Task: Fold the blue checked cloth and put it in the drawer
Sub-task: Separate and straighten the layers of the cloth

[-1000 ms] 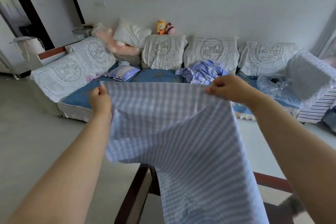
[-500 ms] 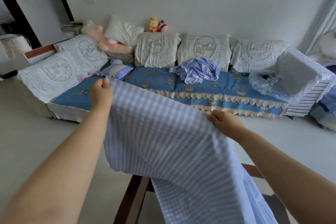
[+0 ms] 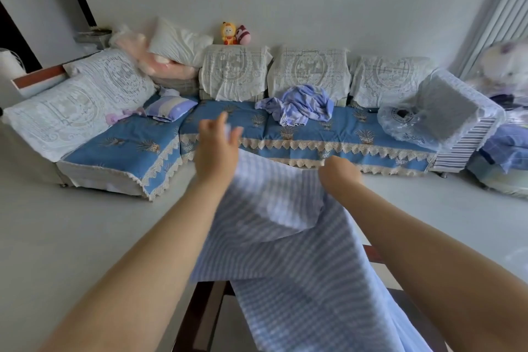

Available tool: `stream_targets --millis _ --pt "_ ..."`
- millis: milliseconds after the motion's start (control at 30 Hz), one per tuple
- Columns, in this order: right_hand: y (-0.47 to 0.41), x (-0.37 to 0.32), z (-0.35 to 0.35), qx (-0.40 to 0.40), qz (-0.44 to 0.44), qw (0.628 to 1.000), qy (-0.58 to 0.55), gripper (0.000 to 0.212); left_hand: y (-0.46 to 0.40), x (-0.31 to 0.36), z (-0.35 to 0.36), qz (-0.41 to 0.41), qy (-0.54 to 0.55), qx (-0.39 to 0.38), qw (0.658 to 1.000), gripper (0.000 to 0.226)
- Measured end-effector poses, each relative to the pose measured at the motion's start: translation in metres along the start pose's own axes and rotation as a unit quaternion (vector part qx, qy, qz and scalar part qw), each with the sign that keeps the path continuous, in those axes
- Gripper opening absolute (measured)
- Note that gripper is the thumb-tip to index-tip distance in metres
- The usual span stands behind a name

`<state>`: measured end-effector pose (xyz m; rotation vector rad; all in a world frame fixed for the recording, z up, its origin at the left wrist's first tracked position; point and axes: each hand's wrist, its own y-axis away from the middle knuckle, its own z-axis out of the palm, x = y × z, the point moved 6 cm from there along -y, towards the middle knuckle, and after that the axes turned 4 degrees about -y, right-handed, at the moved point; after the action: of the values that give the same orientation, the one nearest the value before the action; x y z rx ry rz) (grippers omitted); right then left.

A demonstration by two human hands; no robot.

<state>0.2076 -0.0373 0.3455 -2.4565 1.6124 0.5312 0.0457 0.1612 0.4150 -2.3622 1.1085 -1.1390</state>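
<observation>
The blue checked cloth hangs in front of me, its upper part bunched and sagging between my hands, its lower part draping down past the bottom of the view. My left hand is raised at the cloth's top left corner, which shows between the thumb and the loosely spread fingers. My right hand is lower and to the right, and grips the top edge with its fingers curled out of sight behind the cloth. No drawer is in view.
A dark wooden table frame lies under the cloth at the bottom. Across the pale floor stands a long blue sofa with lace covers, pillows and a crumpled blue garment. A covered fan stands at the right.
My hands have come closer together: the left moved right, and the right dropped lower. The cloth's top edge went from taut and flat to slack and bunched.
</observation>
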Motion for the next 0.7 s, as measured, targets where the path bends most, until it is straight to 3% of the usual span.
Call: stream_targets --millis 67,133,200,267,467,500,600,700 --pt "0.005 -0.017 -0.003 0.009 -0.035 0.999 -0.031 0.022 0.025 0.048 0.014 0.176 0.003 -0.047 0.983 0.070" --pt "0.013 -0.032 -0.005 0.006 -0.098 0.994 -0.051 0.025 0.046 0.076 0.037 0.256 -0.031 -0.159 0.953 0.081" --pt "0.025 -0.039 -0.009 0.016 -0.153 0.985 -0.079 0.017 0.057 0.082 0.056 0.223 -0.014 -0.303 0.926 0.082" --pt "0.035 -0.033 -0.014 0.026 -0.164 0.975 -0.149 0.019 0.058 0.078 0.064 0.165 0.062 -0.397 0.901 0.076" --pt "0.050 -0.020 -0.016 -0.008 -0.184 0.960 -0.209 0.040 0.067 0.086 0.076 0.155 0.100 -0.495 0.849 0.012" --pt "0.051 -0.017 -0.016 -0.017 -0.181 0.959 -0.217 0.040 0.071 0.088 0.078 0.162 0.084 -0.498 0.848 0.011" --pt "0.049 0.005 0.000 -0.140 -0.124 0.945 -0.269 0.036 0.080 0.088 0.084 0.166 0.022 -0.505 0.847 0.034" --pt "0.054 0.036 0.027 -0.317 -0.084 0.889 -0.319 0.025 0.087 0.091 0.086 0.174 0.020 -0.527 0.832 0.045"
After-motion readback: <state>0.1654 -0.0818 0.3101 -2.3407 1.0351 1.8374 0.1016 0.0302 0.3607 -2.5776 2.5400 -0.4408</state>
